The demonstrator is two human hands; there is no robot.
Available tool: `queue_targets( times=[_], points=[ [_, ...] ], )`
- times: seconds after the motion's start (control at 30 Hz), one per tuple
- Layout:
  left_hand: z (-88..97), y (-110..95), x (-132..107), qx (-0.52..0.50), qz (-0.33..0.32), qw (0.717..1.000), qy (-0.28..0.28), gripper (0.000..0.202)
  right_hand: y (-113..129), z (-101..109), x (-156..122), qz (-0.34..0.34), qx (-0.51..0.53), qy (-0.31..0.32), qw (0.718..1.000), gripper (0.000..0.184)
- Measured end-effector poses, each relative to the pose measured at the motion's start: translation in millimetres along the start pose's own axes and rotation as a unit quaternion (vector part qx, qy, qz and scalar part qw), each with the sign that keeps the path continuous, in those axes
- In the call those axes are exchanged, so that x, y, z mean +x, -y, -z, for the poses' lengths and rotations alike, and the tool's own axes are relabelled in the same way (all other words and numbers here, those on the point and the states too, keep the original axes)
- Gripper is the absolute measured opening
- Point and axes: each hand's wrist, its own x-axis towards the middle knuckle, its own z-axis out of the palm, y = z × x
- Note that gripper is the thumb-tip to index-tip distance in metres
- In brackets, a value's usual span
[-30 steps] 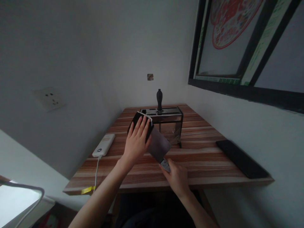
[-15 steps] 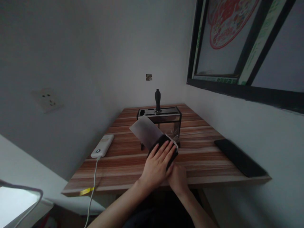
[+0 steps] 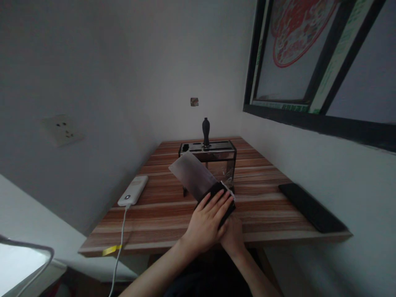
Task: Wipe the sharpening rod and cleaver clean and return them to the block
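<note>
A cleaver with a broad grey blade [image 3: 192,175] is tilted, its far end up to the left above the table. My left hand [image 3: 208,220] holds a black cloth [image 3: 227,215] with a pale edge over the lower part of the blade, its fingers lying across the cloth. Beneath and to the right, my right hand [image 3: 233,235] is closed at the handle end of the cleaver; the handle itself is hidden. Just behind the blade stands a knife block [image 3: 216,156] with clear sides and a black frame, with one dark handle [image 3: 206,131] upright in its top.
On the wood-grain table [image 3: 161,220], a white power bank [image 3: 133,190] with a white cable [image 3: 123,231] lies at the left. A black phone-like slab [image 3: 312,207] lies near the right edge. Walls flank both sides, with a socket [image 3: 63,130] on the left one.
My left hand and the black cloth have slid slightly down and right along the blade, baring a little more of it. My right hand has barely moved.
</note>
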Motion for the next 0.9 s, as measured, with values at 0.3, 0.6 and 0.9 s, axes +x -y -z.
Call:
queue_targets(
  times=[0.3,0.6,0.9],
  points=[
    [1.6,1.5,6.1,0.054,0.03,0.998,-0.021,0.055,-0.3,-0.6,-1.1,-0.002,0.006,-0.009,1.0,0.026],
    [9.3,26.4,14.7,0.072,0.122,0.989,-0.049,0.055,3.0,2.3,-0.8,0.002,0.007,-0.032,0.999,0.019],
    [40.2,79.4,19.8,0.113,0.202,0.967,-0.103,0.054,5.4,4.0,-1.9,0.028,0.005,-0.053,0.998,0.019]
  ],
)
